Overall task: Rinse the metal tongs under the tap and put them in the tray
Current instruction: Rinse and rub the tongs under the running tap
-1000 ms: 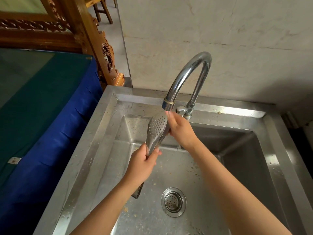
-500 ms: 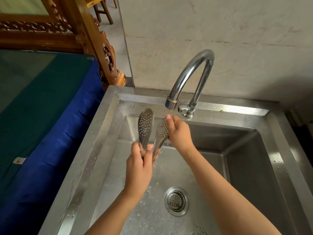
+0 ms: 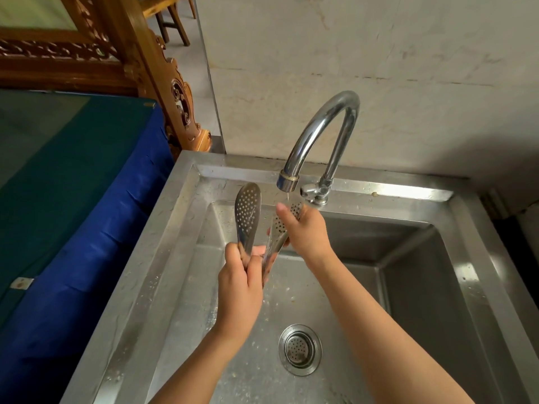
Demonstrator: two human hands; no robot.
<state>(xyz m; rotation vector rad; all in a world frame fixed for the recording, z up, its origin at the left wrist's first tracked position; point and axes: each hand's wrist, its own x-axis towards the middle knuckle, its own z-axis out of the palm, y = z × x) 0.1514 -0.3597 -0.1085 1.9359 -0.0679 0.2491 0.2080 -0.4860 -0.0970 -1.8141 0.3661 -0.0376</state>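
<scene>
**A:** So where are the tongs (image 3: 248, 220) right now?

**B:** Spread open over the sink (image 3: 186, 228), long axis pointing up toward the tap (image 3: 320, 135). My left hand (image 3: 239, 293) is clamped round the handle end, nearest me. My right hand (image 3: 306, 228) is wrapped on the right blade, under the trickle.

**A:** And the tray?

**B:** Can't see one. I'd guess the left hand carries them.

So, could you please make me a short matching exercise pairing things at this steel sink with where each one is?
Things:
1. curved chrome tap
2. perforated metal tongs
3. round steel drain strainer
4. blue cloth

Places:
A. on the sink floor
B. left of the sink
C. held in both hands
D. on the sink's back ledge

Pairs: 1-D, 2-C, 3-A, 4-B
</scene>
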